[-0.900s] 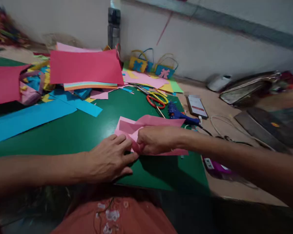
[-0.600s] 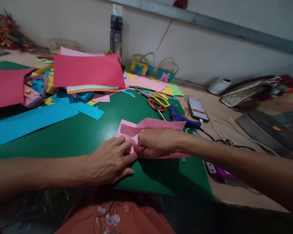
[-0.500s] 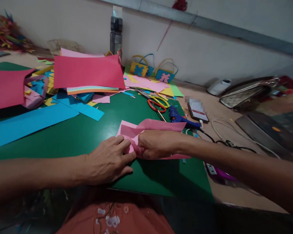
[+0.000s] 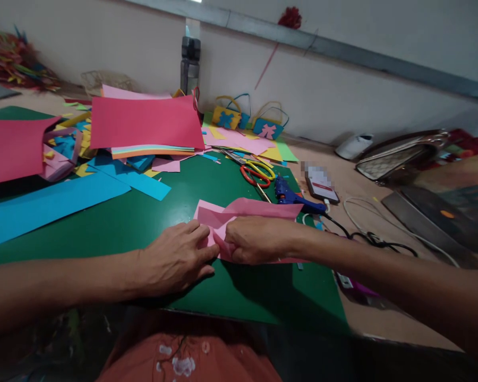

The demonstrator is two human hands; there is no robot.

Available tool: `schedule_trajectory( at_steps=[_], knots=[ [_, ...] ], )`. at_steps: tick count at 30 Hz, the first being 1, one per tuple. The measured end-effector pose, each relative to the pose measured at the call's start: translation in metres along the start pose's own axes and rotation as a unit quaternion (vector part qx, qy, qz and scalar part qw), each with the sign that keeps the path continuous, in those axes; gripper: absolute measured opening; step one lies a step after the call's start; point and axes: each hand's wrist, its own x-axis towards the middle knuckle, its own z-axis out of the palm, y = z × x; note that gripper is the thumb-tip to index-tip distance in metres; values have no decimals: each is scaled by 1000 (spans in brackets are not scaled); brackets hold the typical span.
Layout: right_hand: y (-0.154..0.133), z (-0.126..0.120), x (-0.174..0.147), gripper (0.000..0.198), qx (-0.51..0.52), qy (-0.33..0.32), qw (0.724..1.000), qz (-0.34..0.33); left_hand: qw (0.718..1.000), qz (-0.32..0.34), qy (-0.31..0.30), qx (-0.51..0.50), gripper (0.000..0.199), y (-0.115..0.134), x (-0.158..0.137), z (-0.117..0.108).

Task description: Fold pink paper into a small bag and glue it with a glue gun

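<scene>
A folded sheet of pink paper (image 4: 258, 208) lies on the green board, partly covered by both hands. My left hand (image 4: 179, 254) is closed at its left end, fingers curled and pressed on the paper. My right hand (image 4: 255, 240) is closed too, its fist pushed into the fold, fingertips hidden. Just beyond the paper are red-handled scissors (image 4: 255, 176), yellow-handled scissors (image 4: 265, 168) and a blue glue gun (image 4: 292, 195).
The green board (image 4: 151, 228) carries blue paper strips (image 4: 56, 204) and a stack of coloured paper (image 4: 143, 124). Small paper bags (image 4: 269, 127) stand by the wall. A phone (image 4: 322, 183), cables (image 4: 378, 239) and a purple power strip (image 4: 354, 284) lie at the right.
The view has shifted slightly. My left hand has drawn back a little to the left along the paper; my right hand stays in the fold.
</scene>
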Motion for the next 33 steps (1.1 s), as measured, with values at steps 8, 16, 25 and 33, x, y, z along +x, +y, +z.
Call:
schedule_trajectory(
  at_steps=[8, 16, 25, 33],
  knots=[
    [-6, -8, 2, 21, -3, -37, 999, 17, 1000, -2, 5, -14, 24, -9, 1, 0],
    [-7, -7, 3, 18, 2, -39, 999, 9, 999, -35, 9, -3, 23, -17, 5, -1],
    [-7, -10, 2, 16, 11, -46, 999, -2, 999, -41, 32, -14, 28, -27, 9, 1],
    [-5, -8, 7, 12, 9, -49, 999, -22, 998, -24, 64, -2, 27, -31, 9, 5]
  ],
)
